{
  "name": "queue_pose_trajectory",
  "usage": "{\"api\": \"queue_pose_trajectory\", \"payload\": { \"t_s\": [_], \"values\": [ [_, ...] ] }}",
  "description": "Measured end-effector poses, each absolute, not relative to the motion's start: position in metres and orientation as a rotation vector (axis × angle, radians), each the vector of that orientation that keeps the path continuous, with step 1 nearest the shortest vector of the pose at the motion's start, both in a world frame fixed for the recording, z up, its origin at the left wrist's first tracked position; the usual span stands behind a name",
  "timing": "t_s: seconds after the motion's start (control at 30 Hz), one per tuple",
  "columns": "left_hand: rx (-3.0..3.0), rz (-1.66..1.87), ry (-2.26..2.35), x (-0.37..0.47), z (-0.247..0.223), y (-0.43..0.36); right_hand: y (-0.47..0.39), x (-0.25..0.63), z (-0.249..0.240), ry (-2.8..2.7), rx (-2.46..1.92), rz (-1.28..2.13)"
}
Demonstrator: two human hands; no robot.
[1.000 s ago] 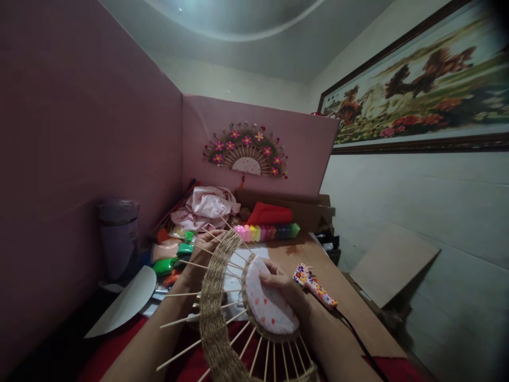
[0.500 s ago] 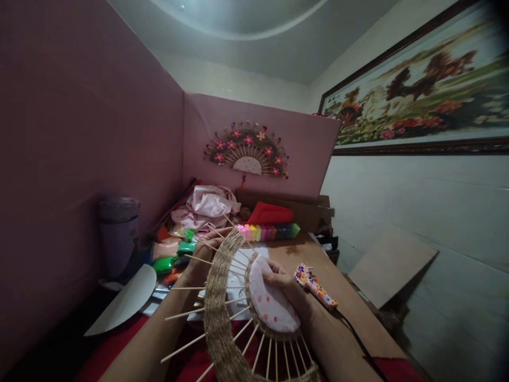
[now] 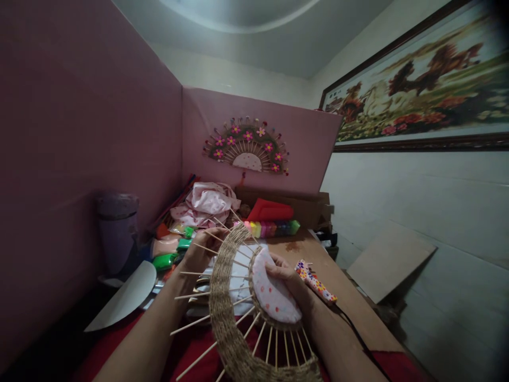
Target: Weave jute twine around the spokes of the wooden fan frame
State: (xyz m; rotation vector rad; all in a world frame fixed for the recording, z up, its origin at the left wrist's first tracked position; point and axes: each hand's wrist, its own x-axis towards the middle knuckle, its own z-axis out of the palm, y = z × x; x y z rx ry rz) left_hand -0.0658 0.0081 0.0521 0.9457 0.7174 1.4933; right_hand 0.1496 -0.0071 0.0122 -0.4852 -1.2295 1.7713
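Head view, the only one we have: we hold a half-round fan frame of bamboo skewers and woven straw-coloured rope (image 3: 234, 313) upright in front of us, above the brown tabletop (image 3: 342, 297) with its red cloth at the near edge. Our left hand (image 3: 201, 249) is clasped around the far top end of the woven band, fingers curled over the skewer tips. Our right hand (image 3: 288, 278) presses against the pink, red-dotted padded half-disc (image 3: 274, 294) at the hub, thumb on its upper edge; it grasps that pad rather than hanging loose.

The relation that matters is that the frame's straight edge runs from our left hand, far and high, down towards our lap, with the skewers fanning out to the left. The hub lies directly under the right hand, which is the nearer one to it. Just beside that hand, apart from it, a glue gun covered in spotted paper (image 3: 316, 284) lies on the table, its black cord trailing towards us.

Against the frame one second ago, the fan has tipped slightly and sits a little further right and lower, more of the woven band showing at the bottom. Both hands keep the same holds. The finished flowered fan on the pink board (image 3: 246, 148) appears unchanged.
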Motion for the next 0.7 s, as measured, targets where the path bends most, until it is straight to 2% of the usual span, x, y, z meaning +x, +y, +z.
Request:
{"api": "queue_pose_trajectory", "payload": {
  "t_s": [0.33, 0.57, 0.7],
  "values": [
    [0.75, 1.512, 0.643, -0.077, 0.052, 0.012, 0.004, 0.154, 0.008, -1.313, -0.491, 1.813],
    [0.933, 1.594, 0.711, -0.081, 0.053, 0.014, 0.006, 0.157, 0.01, -1.29, -0.492, 1.767],
    [1.098, 1.687, 0.95, -0.087, 0.05, 0.016, 0.01, 0.159, 0.009, -1.304, -0.524, 1.766]
  ]
}}
